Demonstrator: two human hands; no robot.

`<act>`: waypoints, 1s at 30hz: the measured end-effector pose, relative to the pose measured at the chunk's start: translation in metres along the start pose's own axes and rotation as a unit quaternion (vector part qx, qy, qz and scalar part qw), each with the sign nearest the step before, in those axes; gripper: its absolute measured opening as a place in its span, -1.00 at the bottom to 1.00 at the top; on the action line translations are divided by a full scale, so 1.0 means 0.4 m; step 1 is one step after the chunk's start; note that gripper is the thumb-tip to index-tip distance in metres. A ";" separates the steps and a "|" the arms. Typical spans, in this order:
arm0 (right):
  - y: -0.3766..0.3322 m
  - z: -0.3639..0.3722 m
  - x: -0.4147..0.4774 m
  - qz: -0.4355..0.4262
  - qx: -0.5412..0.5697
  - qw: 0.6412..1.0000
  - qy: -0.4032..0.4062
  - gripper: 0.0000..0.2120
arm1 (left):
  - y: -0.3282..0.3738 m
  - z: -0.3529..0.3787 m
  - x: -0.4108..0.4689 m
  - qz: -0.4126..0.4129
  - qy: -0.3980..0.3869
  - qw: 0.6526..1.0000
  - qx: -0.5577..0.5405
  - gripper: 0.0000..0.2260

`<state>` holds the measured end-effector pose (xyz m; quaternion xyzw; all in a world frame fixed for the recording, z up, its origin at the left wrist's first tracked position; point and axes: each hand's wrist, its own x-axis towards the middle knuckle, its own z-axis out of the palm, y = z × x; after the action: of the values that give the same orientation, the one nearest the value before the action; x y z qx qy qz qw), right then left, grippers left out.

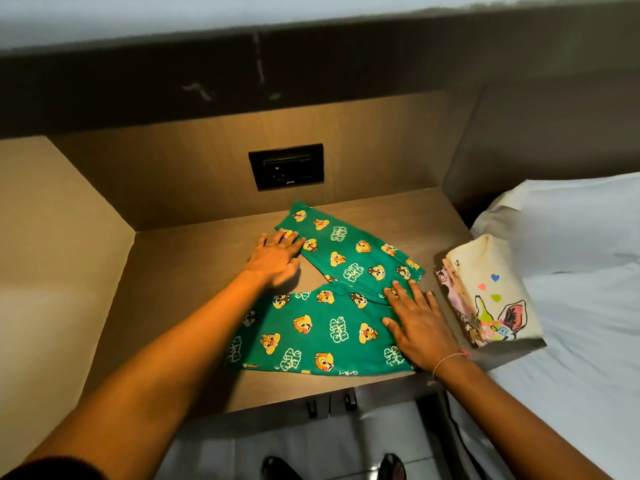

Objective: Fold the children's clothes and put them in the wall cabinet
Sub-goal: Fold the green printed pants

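My hands, left hand (277, 259) and right hand (420, 322), press flat and open on the green trousers (322, 327), mid-fold; a folded pile (491, 292) waits at right; nothing stored yet.

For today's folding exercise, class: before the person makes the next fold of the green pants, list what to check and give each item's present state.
1. Green pants lie flat on the wooden surface: ok.
2. Legs aligned: not ok, they splay apart.
3. Right hand pins the waist end: ok.
4. Left hand is at the far leg's hem: ok; grip cannot tell.
5. Folded pile sits clear of the pants: ok.
6. Wall cabinet ready: cannot tell, out of view.
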<state>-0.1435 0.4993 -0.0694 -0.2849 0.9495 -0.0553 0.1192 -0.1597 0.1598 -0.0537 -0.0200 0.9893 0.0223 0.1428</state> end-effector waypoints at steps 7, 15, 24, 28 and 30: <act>-0.012 -0.053 0.011 -0.064 0.024 0.997 0.023 -0.41 | -0.039 0.017 -0.136 0.002 0.038 0.995 -0.097 -0.39; 0.028 0.027 -0.154 -0.161 0.041 0.983 0.077 -0.51 | -0.060 0.104 -0.497 0.077 0.022 0.988 -0.134 -0.55; 0.035 0.065 -0.195 -0.207 0.070 0.963 0.159 -0.70 | -0.037 0.146 -0.571 0.098 0.093 0.985 -0.108 -0.77; 0.013 0.040 -0.219 -0.177 0.133 0.965 0.142 -0.75 | -0.029 0.086 -0.563 0.014 0.086 0.951 -0.298 -0.85; -0.001 0.021 -0.229 -0.148 0.202 0.959 0.135 -0.74 | -0.038 0.034 -0.532 -0.025 0.086 0.901 -0.424 -0.93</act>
<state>-0.0669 0.5494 -0.0594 -0.3821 0.8729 -0.3013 0.0352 0.0490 0.1525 -0.0071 -0.1050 0.8939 0.4344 0.0354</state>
